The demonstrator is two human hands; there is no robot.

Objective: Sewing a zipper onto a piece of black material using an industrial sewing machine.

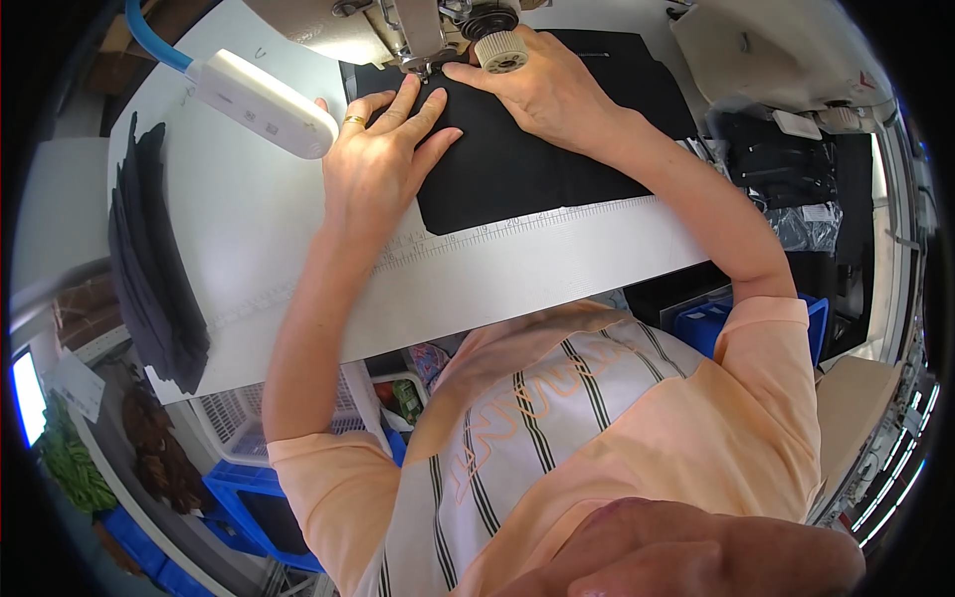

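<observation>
A piece of black fabric (507, 174) lies on the white sewing table (259, 199), its far edge under the sewing machine (328, 25). Fingers spread, my left hand (383, 149) rests on the fabric's left part, its fingertips close to the presser foot (426, 72). A ring is on one of its fingers. On the other side of the foot, my right hand (552, 95) lies over the fabric with its thumb stretched toward the foot. A ribbed cream knob (500, 52) partly hides its fingers. The needle point is too small to make out.
A white lamp (264, 104) on a blue neck hangs just left of my left hand. Dark fabric strips (154, 259) drape at the table's left edge. A printed ruler (557, 214) runs along the front. Plastic-wrapped black goods (781, 164) lie right. Below stands a white basket (239, 418).
</observation>
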